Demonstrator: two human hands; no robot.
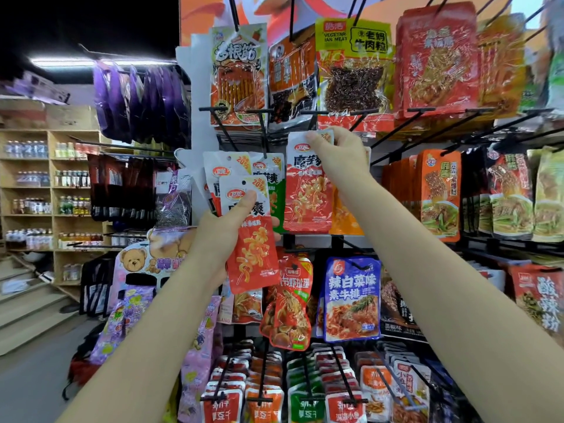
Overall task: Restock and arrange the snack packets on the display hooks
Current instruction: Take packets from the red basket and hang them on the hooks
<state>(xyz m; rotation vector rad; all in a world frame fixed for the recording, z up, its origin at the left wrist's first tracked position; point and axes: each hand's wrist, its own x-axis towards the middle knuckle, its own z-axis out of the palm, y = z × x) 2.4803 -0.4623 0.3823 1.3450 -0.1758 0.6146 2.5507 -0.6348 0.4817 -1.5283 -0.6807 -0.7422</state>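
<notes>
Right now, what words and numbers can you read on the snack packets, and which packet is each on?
"VEGETARIAN MEAT": yellow-topped packet, top row.
"20%": white-topped packet behind the left hand.
"辣白菜味 素牛排": blue packet.
"酸辣粉": red packet, far right.
Packet pinched by the right hand: brand too blurred.
Bottom packets: unreadable.

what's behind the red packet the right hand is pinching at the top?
Behind the red packet pinched by the right hand, an orange packet shows at its lower right edge. Anything else behind is covered.
</notes>
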